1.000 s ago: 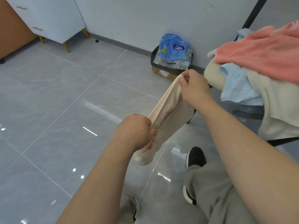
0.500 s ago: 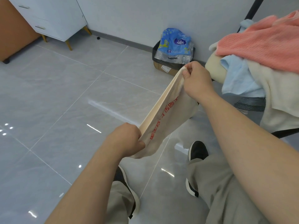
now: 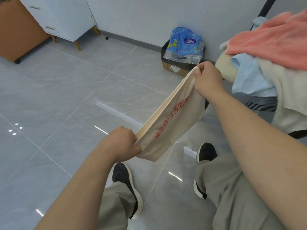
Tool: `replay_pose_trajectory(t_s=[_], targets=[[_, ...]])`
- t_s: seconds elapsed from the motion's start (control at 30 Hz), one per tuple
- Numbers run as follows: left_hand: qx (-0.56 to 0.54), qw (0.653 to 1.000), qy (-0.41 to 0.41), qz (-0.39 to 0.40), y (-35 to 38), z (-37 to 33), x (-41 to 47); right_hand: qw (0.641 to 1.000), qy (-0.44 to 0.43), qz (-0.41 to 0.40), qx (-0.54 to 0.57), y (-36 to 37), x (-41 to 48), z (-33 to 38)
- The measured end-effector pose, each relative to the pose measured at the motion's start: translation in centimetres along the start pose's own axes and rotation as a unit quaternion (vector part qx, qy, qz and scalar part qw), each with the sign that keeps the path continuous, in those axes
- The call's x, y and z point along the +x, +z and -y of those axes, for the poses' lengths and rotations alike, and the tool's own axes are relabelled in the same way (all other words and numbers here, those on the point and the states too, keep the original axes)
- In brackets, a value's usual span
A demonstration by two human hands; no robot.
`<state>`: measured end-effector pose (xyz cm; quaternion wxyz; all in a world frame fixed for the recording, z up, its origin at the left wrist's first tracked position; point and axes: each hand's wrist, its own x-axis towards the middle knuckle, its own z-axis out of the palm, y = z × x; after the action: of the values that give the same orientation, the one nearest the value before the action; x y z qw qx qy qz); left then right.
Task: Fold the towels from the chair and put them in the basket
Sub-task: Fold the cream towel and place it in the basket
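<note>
The two hands are well apart, each clamped on one end of a cream towel [image 3: 172, 120] with red lettering, which stretches taut between them in the air above the grey tiled floor [image 3: 69, 100]. The left hand [image 3: 123, 143] has its fingers curled round the towel's lower end, at about seven o'clock from the cloth's middle. The right hand [image 3: 207, 78] pinches the upper end between thumb and fingers at about one o'clock. The towel runs on a slant from low left to high right, its upper edge showing doubled layers and its free side sagging toward the person's legs. At two o'clock from the held towel stands the chair [image 3: 223, 70], its pale seat edge just beside the right hand. Heaped on it are a pink towel [image 3: 274, 40] on top, a light blue towel [image 3: 249, 78] hanging over the front beneath it, and a cream-white towel [image 3: 292, 103] draped down at three o'clock. At twelve o'clock, against the wall, sits a cardboard box [image 3: 174, 68] with a black liner and a blue plastic packet [image 3: 182, 42] on it. A white cabinet [image 3: 66, 17] on slim legs stands at ten o'clock, with a brown piece of furniture [image 3: 18, 34] beside it. Below the towel, at six o'clock, two black shoes [image 3: 126, 185] show under grey trouser legs.
</note>
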<state>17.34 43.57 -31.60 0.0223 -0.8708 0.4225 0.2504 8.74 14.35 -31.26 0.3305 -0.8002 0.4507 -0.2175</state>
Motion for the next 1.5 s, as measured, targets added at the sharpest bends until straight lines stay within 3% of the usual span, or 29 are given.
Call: replay_pose_trajectory(t_s=[0.33, 0.6, 0.9, 1.1, 1.3, 1.5], targets=[[0.004, 0.994, 0.061, -0.087, -1.0, 0.3, -1.1, 0.999, 0.041, -0.002, -0.003, 0.0, 0.2, -0.6], [-0.027, 1.000, -0.013, -0.007, -1.0, -0.2, -1.3, 0.999, 0.048, 0.003, -0.001, 0.3, 0.3, -1.0], [0.028, 0.987, 0.045, -0.152, -2.0, -0.6, -2.1, 0.997, 0.074, -0.012, 0.007, 0.1, 0.7, -1.7], [0.029, 0.948, 0.160, -0.272, -2.8, -1.4, -3.5, 0.996, 0.093, 0.002, -0.004, 0.4, 0.6, -2.3], [-0.006, 0.936, 0.195, -0.294, -2.9, -2.0, -4.2, 0.994, 0.106, 0.004, 0.004, 1.1, 0.9, -2.6], [-0.060, 0.945, 0.155, -0.281, -2.4, -1.2, -3.6, 0.993, 0.116, -0.002, 0.001, 1.0, 0.9, -3.1]])
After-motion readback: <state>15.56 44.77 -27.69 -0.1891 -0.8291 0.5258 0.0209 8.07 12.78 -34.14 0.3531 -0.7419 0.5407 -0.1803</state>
